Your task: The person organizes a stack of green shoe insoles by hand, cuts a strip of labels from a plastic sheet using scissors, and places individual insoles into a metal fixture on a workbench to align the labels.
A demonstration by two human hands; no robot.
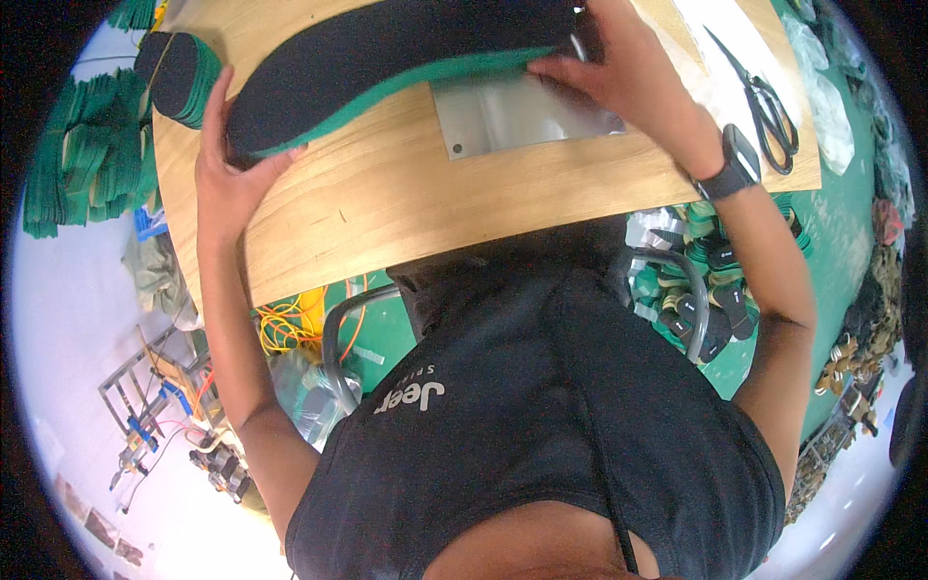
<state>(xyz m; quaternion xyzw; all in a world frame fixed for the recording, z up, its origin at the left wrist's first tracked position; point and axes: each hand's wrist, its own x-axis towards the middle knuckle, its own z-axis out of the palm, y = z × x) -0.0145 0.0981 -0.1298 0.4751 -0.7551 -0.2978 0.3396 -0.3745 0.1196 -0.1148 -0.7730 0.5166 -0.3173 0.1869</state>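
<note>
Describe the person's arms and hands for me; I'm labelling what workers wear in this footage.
Both forearms are bare, with no gloves and no sleeves reaching them. The right hand has a black wristwatch with a dark square face strapped at the wrist. The left hand and its wrist carry nothing. A sleeveless black top covers the torso.
</note>
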